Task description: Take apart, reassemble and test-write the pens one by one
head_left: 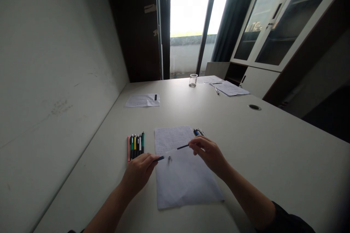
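Note:
Over the sheets of paper [188, 178], my left hand [139, 171] is closed around a dark pen barrel [159, 158], whose end sticks out past the fingertips. Between its fingertips, my right hand [205, 149] pinches a thin pen refill [182, 147], dark near the fingers and clear toward the barrel. Whether the refill touches the barrel I cannot tell. On the paper below them stands a small pen tip piece [169, 158]. A row of several pens [136, 145] lies beside my left hand. Behind my right hand, more pens [199, 132] are partly hidden.
Farther back on the white table [175, 116] are a clear glass [193, 80], a bagged sheet [143, 100], and a stack of papers [229, 88] with a pen [217, 90] beside it. A round cable hole [254, 107] is at the right. A wall [68, 80] borders the left edge.

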A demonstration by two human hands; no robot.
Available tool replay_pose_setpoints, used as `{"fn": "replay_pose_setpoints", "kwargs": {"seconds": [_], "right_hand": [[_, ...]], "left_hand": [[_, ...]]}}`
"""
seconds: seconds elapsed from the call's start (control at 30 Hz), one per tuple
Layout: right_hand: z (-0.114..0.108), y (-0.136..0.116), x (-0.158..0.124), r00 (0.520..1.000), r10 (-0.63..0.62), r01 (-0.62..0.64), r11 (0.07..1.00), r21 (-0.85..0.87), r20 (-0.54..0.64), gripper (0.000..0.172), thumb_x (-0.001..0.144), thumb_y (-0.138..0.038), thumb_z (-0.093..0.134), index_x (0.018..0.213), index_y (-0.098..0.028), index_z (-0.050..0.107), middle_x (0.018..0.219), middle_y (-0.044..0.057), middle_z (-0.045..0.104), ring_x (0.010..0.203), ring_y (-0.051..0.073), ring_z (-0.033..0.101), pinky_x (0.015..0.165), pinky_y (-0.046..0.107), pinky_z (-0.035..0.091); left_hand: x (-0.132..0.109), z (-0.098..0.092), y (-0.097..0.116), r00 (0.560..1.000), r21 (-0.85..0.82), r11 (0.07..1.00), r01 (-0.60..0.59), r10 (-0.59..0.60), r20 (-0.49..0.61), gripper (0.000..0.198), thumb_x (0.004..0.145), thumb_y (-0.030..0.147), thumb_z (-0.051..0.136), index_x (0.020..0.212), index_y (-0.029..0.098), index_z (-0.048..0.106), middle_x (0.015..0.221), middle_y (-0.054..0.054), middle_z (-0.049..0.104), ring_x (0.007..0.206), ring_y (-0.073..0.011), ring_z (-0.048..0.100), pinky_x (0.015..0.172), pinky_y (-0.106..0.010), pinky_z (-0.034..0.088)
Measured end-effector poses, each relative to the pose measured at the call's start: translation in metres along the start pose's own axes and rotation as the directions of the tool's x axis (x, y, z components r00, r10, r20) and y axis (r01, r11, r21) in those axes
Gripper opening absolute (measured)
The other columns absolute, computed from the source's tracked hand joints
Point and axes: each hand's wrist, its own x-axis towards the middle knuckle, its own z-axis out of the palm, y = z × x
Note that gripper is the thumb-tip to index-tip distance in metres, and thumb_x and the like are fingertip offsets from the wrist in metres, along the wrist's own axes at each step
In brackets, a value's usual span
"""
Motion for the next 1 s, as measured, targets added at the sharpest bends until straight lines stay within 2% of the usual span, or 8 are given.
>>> {"fn": "replay_pose_setpoints", "kwargs": {"seconds": [0.13, 0.27, 0.47, 0.67, 0.87, 0.93, 1.0], "right_hand": [[-0.005, -0.001, -0.001, 0.999, -0.034, 0.032, 0.998, -0.057, -0.036, 0.014, 0.095, -0.03, 0.058, 0.09, -0.019, 0.066, 0.079, 0.003, 0.062, 0.059, 0.013, 0.059, 0.056, 0.026, 0.05], [-0.008, -0.002, -0.005, 0.991, -0.133, 0.126, 0.976, -0.179, -0.03, 0.011, 0.094, -0.026, 0.058, 0.093, -0.02, 0.067, 0.085, 0.005, 0.065, 0.066, 0.015, 0.061, 0.06, 0.028, 0.052], [-0.006, -0.006, -0.012, 0.933, -0.31, 0.357, 0.859, -0.367, 0.182, 0.011, 0.094, -0.017, 0.056, 0.096, -0.022, 0.066, 0.086, 0.005, 0.068, 0.074, 0.016, 0.062, 0.07, 0.031, 0.052], [0.007, -0.016, -0.019, 0.816, -0.329, 0.54, 0.729, -0.422, 0.476, 0.019, 0.098, -0.017, 0.049, 0.103, -0.021, 0.066, 0.089, 0.006, 0.068, 0.077, 0.017, 0.062, 0.071, 0.03, 0.048], [0.018, -0.016, -0.025, 0.749, -0.296, 0.605, 0.67, -0.43, 0.592, 0.018, 0.096, -0.015, 0.052, 0.1, -0.022, 0.068, 0.087, 0.004, 0.067, 0.076, 0.017, 0.061, 0.069, 0.03, 0.046], [0.019, -0.015, -0.025, 0.746, -0.286, 0.602, 0.676, -0.425, 0.601, 0.018, 0.096, -0.015, 0.053, 0.102, -0.022, 0.067, 0.089, 0.004, 0.068, 0.077, 0.017, 0.061, 0.07, 0.03, 0.046], [0.018, -0.013, -0.024, 0.763, -0.286, 0.579, 0.701, -0.416, 0.58, 0.02, 0.096, -0.013, 0.052, 0.106, -0.023, 0.067, 0.091, 0.004, 0.068, 0.077, 0.016, 0.062, 0.07, 0.029, 0.047]], "left_hand": [[-0.001, 0.001, -0.001, 1.0, 0.018, 1.0, -0.001, 0.001, -0.017, 0.018, 0.098, 0.02, 0.052, 0.113, 0.023, 0.061, 0.098, -0.004, 0.069, 0.087, -0.017, 0.067, 0.075, -0.029, 0.056], [-0.001, 0.001, -0.001, 1.0, 0.03, 1.0, 0.003, -0.003, -0.007, 0.018, 0.098, 0.02, 0.052, 0.113, 0.023, 0.062, 0.099, -0.004, 0.07, 0.088, -0.0165, 0.067, 0.076, -0.029, 0.056], [-0.001, 0.002, -0.002, 1.0, 0.032, 1.0, -0.001, 0.001, -0.003, 0.022, 0.097, 0.021, 0.055, 0.118, 0.024, 0.063, 0.1, -0.004, 0.07, 0.088, -0.0158, 0.067, 0.077, -0.027, 0.056], [0.0, 0.002, 0.0, 1.0, -0.021, 1.0, 0.004, -0.005, -0.023, 0.022, 0.097, 0.02, 0.054, 0.117, 0.024, 0.063, 0.099, -0.004, 0.069, 0.089, -0.0165, 0.067, 0.079, -0.029, 0.057], [0.002, -0.002, 0.004, 0.999, -0.079, 0.997, 0.018, -0.022, -0.049, 0.021, 0.096, 0.017, 0.053, 0.113, 0.022, 0.063, 0.098, -0.006, 0.068, 0.09, -0.0178, 0.067, 0.076, -0.029, 0.059], [0.002, -0.002, 0.005, 0.998, -0.08, 0.996, 0.027, -0.031, -0.048, 0.021, 0.095, 0.017, 0.054, 0.113, 0.022, 0.064, 0.098, -0.006, 0.067, 0.089, -0.0178, 0.067, 0.074, -0.028, 0.059], [0.002, -0.002, 0.004, 0.999, -0.074, 0.997, 0.022, -0.026, -0.045, 0.022, 0.095, 0.017, 0.054, 0.114, 0.023, 0.064, 0.1, -0.006, 0.067, 0.09, -0.0178, 0.066, 0.074, -0.028, 0.059]]}}
